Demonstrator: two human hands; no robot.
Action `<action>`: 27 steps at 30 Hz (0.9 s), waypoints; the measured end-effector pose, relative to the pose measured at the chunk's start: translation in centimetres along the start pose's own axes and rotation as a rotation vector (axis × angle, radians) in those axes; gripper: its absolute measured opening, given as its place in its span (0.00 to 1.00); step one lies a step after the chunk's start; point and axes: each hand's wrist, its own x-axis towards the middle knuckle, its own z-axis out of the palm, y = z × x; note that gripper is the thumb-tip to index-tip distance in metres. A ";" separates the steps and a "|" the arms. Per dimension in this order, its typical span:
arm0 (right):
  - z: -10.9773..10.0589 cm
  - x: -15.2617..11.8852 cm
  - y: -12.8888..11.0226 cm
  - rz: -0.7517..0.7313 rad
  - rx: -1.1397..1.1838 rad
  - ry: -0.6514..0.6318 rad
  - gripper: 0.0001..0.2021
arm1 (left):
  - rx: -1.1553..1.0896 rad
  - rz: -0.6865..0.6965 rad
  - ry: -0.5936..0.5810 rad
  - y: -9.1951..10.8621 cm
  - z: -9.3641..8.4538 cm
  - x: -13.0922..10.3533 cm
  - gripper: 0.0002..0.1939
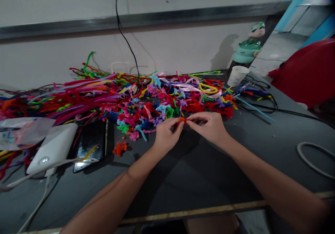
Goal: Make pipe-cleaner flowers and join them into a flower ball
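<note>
Between my two hands is a small orange pipe cleaner piece (184,120), partly hidden by the fingertips. My left hand (167,133) pinches its left side with thumb and forefinger. From the other side, my right hand (208,126) grips it in the same way. Both hands are raised slightly over the dark table (199,178). A finished-looking orange pipe cleaner flower (120,149) lies on the table left of my left hand. Just beyond my fingers spreads a heap of small pipe cleaner flowers (162,108) in red, pink, blue, purple and green.
Long loose pipe cleaners (78,94) are piled at the left back. Nearer lie a black phone (90,143) and a white power bank (53,146) with cables. At the right back stand a paper cup (237,76), a green figure-shaped bottle (247,50) and a blue glue gun (252,90).
</note>
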 end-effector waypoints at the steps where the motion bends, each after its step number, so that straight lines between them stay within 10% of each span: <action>1: 0.0 0.0 -0.1 0.000 -0.001 -0.006 0.05 | 0.011 0.024 -0.003 0.1 -0.1 0.0 0.08; 12: -0.3 -0.1 -0.3 -0.116 -0.083 -0.125 0.04 | 0.090 0.073 -0.007 0.1 -0.1 0.0 0.08; 27: 0.2 0.7 1.6 0.224 0.254 -0.386 0.09 | 0.095 0.013 -0.062 0.2 0.0 -0.1 0.09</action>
